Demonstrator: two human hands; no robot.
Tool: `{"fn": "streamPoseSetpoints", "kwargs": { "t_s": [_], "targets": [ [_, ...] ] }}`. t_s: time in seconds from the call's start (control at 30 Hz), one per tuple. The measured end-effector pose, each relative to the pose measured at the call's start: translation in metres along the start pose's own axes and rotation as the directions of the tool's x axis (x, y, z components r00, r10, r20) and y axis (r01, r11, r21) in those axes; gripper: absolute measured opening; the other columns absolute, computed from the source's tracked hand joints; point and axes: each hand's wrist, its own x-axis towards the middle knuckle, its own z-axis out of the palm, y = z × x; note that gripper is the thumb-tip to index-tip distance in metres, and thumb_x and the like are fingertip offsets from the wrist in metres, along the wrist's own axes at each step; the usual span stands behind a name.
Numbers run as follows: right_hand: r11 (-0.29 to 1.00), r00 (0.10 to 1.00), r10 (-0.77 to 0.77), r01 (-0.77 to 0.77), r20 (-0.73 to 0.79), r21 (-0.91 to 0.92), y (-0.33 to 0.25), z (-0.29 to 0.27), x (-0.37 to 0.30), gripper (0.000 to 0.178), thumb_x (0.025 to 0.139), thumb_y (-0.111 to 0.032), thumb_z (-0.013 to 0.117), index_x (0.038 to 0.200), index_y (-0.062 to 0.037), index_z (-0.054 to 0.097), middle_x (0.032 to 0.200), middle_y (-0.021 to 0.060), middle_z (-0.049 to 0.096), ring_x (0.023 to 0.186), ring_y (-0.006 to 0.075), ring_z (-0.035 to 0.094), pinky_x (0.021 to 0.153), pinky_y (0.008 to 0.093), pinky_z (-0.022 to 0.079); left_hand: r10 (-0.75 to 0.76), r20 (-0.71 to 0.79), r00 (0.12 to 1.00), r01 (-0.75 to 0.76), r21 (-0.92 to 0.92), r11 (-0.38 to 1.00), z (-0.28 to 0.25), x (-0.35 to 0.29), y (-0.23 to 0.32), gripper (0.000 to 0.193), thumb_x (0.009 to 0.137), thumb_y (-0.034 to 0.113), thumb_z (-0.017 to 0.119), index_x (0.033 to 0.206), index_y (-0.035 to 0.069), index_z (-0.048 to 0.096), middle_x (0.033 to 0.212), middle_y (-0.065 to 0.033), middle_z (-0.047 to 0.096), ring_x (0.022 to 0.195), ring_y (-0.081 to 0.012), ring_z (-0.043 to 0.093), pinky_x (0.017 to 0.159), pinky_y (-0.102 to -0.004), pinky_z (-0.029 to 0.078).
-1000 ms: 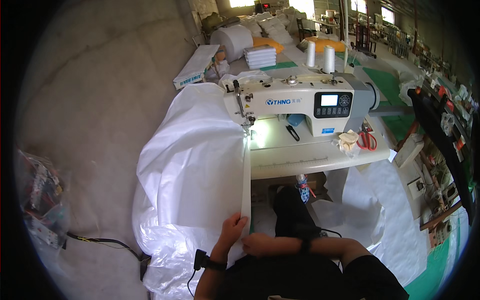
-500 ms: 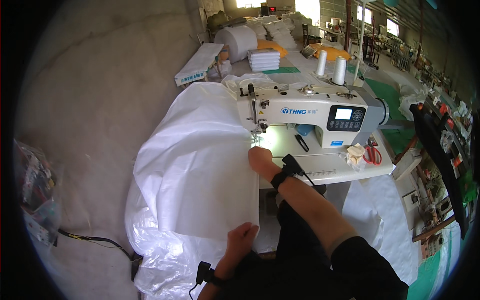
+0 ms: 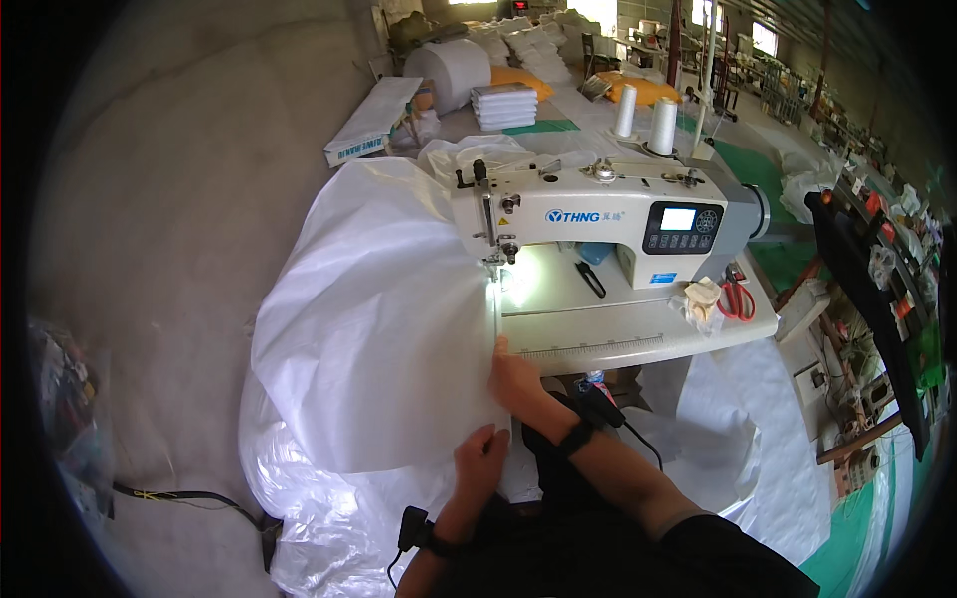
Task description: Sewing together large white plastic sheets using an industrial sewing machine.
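A big white plastic-looking sheet (image 3: pixel 389 359) drapes down the left of the white sewing machine (image 3: pixel 588 207). Its right edge runs straight toward me from under the lit needle area (image 3: pixel 495 274). My right hand (image 3: pixel 516 384) is closed on that edge, just off the front rim of the machine bed (image 3: pixel 598 334). Nearer to me, my left hand (image 3: pixel 482 460) is curled shut on the sheet's edge at its lower corner. The sheet's part behind the needle is partly hidden by the machine head.
On the bed lie a small black tool (image 3: pixel 590 280), red-handled scissors (image 3: pixel 737 299) and a crumpled cream scrap (image 3: pixel 703 295). Two white thread cones (image 3: pixel 663 127) stand behind the machine. Clear plastic film (image 3: pixel 339 528) bunches below the sheet. A black cable (image 3: pixel 199 498) crosses the floor at left.
My right hand has moved from near the needle back toward me along the sheet's edge, closer to my left hand. The left hand has shifted slightly up. The view has shifted a little.
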Motion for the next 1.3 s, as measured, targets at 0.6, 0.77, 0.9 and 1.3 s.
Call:
{"fn": "streamPoseSetpoints", "kwargs": {
  "t_s": [0.6, 0.77, 0.9, 1.3],
  "targets": [
    [0.993, 0.998, -0.033, 0.026, 0.062, 0.116, 0.008, 0.003, -0.027, 0.072, 0.076, -0.005, 0.050, 0.137, 0.0114, 0.017, 0.078, 0.0220, 0.063, 0.071, 0.0366, 0.064, 0.066, 0.0437, 0.051, 0.265, -0.344, 0.901, 0.104, 0.763, 0.638, -0.093, 0.069, -0.077, 0.073, 0.072, 0.012, 0.067, 0.137, 0.011, 0.035, 0.136, -0.0143, 0.042, 0.129, -0.0357, 0.033, 0.104, -0.0542, 0.024],
    [0.998, 0.999, -0.031, 0.033, 0.033, -0.051, 0.005, -0.005, -0.014, 0.068, 0.075, -0.006, 0.053, 0.135, 0.0113, 0.026, 0.078, 0.0178, 0.065, 0.070, 0.0306, 0.066, 0.061, 0.0388, 0.052, 0.366, -0.218, 0.904, -0.001, 0.858, 0.514, -0.154, 0.130, -0.103, 0.073, 0.065, -0.011, 0.048, 0.134, 0.013, 0.042, 0.137, -0.0109, 0.043, 0.129, -0.0332, 0.036, 0.103, -0.0549, 0.026],
    [0.988, 0.998, -0.053, 0.056, 0.024, -0.146, 0.001, -0.009, 0.008, 0.058, 0.077, -0.007, 0.052, 0.129, 0.0120, 0.036, 0.076, 0.0154, 0.065, 0.069, 0.0309, 0.066, 0.061, 0.0392, 0.052, 0.393, -0.185, 0.901, -0.104, 0.786, 0.609, -0.180, 0.184, -0.110, 0.069, 0.065, -0.009, 0.051, 0.131, 0.011, 0.045, 0.134, -0.0110, 0.047, 0.125, -0.0306, 0.041, 0.102, -0.0490, 0.030],
    [0.948, 0.983, -0.115, 0.067, -0.140, -0.311, 0.008, 0.001, 0.083, 0.046, 0.080, -0.009, 0.051, 0.122, 0.0109, 0.047, 0.067, 0.0085, 0.065, 0.060, 0.0223, 0.065, 0.052, 0.0332, 0.050, 0.474, -0.203, 0.857, -0.240, 0.657, 0.715, -0.188, 0.267, -0.118, 0.060, 0.064, -0.009, 0.054, 0.123, 0.004, 0.051, 0.123, -0.0170, 0.055, 0.115, -0.0320, 0.051, 0.096, -0.0389, 0.039]
  ]
}}
